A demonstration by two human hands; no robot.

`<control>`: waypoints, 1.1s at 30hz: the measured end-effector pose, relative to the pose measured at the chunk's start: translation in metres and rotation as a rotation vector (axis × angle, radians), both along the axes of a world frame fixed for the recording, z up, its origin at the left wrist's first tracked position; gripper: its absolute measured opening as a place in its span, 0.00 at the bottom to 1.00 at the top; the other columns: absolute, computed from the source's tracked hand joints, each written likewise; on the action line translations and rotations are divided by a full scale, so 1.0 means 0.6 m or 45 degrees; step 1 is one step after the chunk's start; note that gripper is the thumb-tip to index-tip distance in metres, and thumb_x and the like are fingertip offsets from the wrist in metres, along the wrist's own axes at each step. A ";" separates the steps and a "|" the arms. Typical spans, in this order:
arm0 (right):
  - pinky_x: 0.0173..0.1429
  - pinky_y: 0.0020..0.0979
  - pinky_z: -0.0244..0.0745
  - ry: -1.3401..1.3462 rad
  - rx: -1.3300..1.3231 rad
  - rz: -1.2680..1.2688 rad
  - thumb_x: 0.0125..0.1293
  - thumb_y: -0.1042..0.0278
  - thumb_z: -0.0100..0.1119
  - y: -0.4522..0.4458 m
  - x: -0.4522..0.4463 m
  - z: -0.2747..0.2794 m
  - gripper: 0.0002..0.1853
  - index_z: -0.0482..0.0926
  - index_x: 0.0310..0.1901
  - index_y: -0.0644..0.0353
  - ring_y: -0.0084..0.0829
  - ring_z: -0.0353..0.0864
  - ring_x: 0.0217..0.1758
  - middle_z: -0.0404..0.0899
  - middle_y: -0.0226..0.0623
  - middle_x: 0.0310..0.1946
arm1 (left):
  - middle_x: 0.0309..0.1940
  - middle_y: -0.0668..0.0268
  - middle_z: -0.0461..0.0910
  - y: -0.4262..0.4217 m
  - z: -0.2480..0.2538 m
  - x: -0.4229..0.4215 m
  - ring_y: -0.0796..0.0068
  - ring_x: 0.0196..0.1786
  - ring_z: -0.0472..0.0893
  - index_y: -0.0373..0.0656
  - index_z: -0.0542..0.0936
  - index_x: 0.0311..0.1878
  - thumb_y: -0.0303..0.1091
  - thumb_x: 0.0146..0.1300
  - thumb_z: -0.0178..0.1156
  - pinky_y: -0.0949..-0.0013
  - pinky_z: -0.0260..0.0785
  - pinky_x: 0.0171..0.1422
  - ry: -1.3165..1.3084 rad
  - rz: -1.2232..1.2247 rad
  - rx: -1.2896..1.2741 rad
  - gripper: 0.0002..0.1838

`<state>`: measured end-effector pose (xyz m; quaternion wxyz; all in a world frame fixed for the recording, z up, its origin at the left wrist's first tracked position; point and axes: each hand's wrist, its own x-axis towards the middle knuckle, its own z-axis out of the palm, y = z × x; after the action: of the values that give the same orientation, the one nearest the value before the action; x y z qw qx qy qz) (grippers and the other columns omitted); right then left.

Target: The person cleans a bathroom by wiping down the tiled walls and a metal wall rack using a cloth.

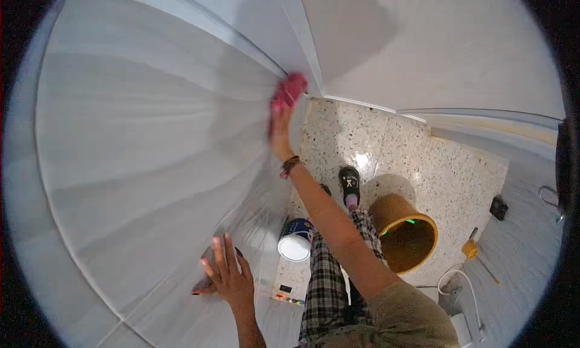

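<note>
- A person's right hand (281,132), seen from just above, is at a crumpled pinkish-red cloth (290,91); its fingers are blurred and partly covered, so I cannot tell whether they clamp the cloth or press it flat.
- The cloth is at the far edge of a large white panel (139,148), close to the corner beside a white upright strip (307,43); a dark band (290,164) circles the right wrist.
- The left hand (232,283) is over the panel's near part, its fingers spread apart; I cannot tell whether the palm touches.
- Below, on a speckled floor (447,157), a white-lidded tin (296,232) stands near the edge along the panel; checked trousers (323,287) and a dark shoe (350,182) show just beside it.
- A yellow-brown bucket (434,234) stands on the other side of the legs, its mouth open; bright green (411,222) shows inside its rim.
- Near the floor's right edge are a small black object (499,208) and a yellow one (470,249).
</note>
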<state>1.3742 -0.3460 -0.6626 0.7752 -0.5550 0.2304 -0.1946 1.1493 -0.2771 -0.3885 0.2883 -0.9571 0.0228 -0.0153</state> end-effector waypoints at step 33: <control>0.71 0.42 0.31 0.421 -0.064 0.358 0.70 0.56 0.28 0.005 0.010 -0.429 0.27 0.48 0.66 0.61 0.48 0.36 0.71 0.42 0.50 0.67 | 0.70 0.66 0.45 -0.073 -0.507 0.185 0.74 0.72 0.45 0.38 0.50 0.68 0.32 0.63 0.41 0.56 0.39 0.71 0.501 -0.021 -0.189 0.30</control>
<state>1.3803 -0.3433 -0.9200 0.7322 -0.6253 0.2701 0.0033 1.2605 -0.3210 -0.6928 0.2069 -0.9601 0.0853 0.1677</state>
